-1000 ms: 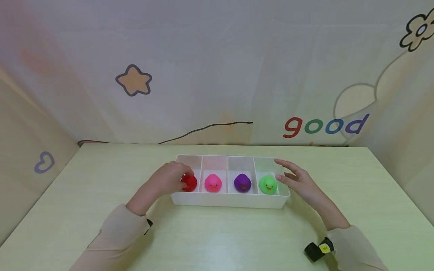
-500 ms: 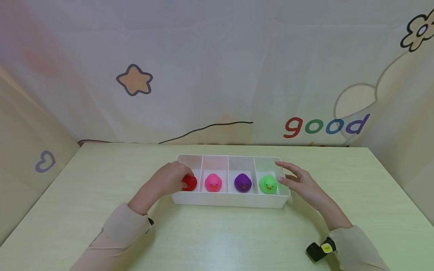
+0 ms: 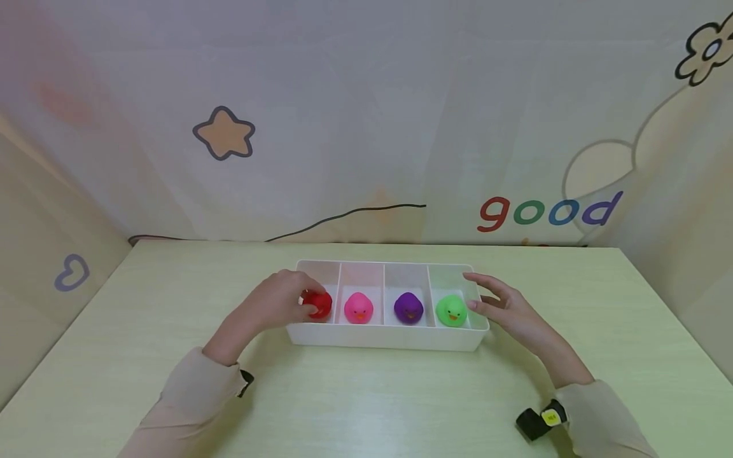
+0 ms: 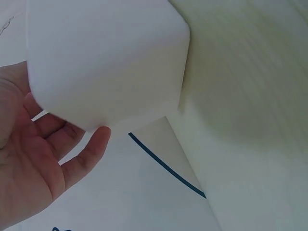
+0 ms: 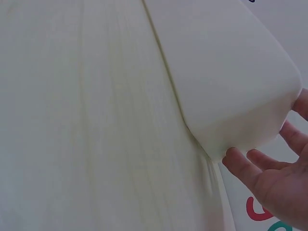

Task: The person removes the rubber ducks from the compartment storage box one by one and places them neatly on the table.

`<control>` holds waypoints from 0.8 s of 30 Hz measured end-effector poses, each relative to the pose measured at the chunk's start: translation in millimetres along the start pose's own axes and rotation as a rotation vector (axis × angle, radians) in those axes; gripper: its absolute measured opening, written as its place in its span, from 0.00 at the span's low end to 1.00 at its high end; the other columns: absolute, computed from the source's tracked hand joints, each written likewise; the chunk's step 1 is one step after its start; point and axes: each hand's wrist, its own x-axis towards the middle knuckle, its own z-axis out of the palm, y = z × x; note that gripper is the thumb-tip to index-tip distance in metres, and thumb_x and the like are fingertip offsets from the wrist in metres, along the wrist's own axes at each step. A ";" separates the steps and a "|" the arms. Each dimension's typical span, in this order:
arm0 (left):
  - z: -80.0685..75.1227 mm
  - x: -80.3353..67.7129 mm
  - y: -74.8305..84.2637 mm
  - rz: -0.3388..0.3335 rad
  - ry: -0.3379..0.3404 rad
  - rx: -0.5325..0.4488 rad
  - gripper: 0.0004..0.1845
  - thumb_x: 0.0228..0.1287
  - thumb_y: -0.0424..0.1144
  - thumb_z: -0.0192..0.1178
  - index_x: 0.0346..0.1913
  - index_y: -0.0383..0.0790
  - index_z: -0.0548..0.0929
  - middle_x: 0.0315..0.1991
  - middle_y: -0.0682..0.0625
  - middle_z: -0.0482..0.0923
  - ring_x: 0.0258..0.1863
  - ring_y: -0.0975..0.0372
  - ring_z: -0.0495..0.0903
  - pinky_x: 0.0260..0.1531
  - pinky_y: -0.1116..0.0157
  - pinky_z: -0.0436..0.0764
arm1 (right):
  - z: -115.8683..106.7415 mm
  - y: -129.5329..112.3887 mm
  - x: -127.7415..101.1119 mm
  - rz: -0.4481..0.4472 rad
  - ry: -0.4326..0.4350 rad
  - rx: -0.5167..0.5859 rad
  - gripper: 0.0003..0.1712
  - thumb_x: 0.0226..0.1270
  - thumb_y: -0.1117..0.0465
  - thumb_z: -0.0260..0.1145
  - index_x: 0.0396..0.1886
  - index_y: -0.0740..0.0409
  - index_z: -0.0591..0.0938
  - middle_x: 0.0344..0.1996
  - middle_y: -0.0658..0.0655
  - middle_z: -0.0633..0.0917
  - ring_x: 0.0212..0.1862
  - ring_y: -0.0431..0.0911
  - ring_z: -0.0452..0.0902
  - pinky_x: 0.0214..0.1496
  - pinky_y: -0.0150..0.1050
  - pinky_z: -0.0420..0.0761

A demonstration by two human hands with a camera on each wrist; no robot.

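Note:
In the head view my left hand [image 3: 282, 298] reaches over the left end of a white divided tray [image 3: 383, 338]. Its thumb and fingers pinch a red rubber duck [image 3: 318, 305] in the leftmost compartment, partly covered by the hand. My right hand [image 3: 509, 308] rests at the tray's right end, fingers spread and relaxed, thumb right at the rim. Pink [image 3: 359, 309], purple [image 3: 409, 309] and green [image 3: 452, 311] rubber ducks sit one to a compartment. From the left wrist, the lower fingers [image 4: 79, 163] show against the tray's outer wall; the duck is hidden there.
The tray stands on a pale wooden table [image 3: 366, 394], towards its back edge. Behind hangs a printed curtain [image 3: 343, 127] with a star and coloured letters. A black wrist camera [image 3: 531, 424] sits by the right sleeve.
My left hand and forearm have shifted slightly left, and more of the red duck shows between thumb and fingers. The right hand and the other ducks have stayed put.

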 end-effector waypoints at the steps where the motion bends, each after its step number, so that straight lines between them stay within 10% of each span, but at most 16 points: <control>1: -1.3 -1.0 -1.1 0.011 0.013 -0.019 0.13 0.50 0.33 0.67 0.42 0.38 0.84 0.35 0.51 0.81 0.36 0.59 0.77 0.32 0.68 0.78 | 0.0 0.0 0.3 -0.002 -0.003 0.007 0.34 0.65 0.56 0.58 0.68 0.58 0.58 0.69 0.64 0.51 0.64 0.72 0.48 0.59 0.65 0.58; 12: -17.4 -17.1 -10.3 0.090 0.182 -0.112 0.16 0.51 0.32 0.66 0.45 0.36 0.82 0.37 0.50 0.81 0.34 0.60 0.78 0.35 0.60 0.79 | 0.0 -0.5 0.0 0.019 -0.023 0.029 0.34 0.66 0.55 0.58 0.68 0.56 0.57 0.70 0.63 0.49 0.65 0.71 0.48 0.58 0.64 0.60; 24: -34.3 -50.9 -15.5 0.059 0.215 -0.237 0.17 0.53 0.32 0.65 0.48 0.39 0.81 0.40 0.50 0.80 0.36 0.59 0.78 0.38 0.59 0.81 | -1.0 1.7 -0.2 -0.008 -0.033 0.054 0.34 0.67 0.57 0.57 0.70 0.56 0.56 0.70 0.62 0.49 0.64 0.67 0.53 0.58 0.63 0.62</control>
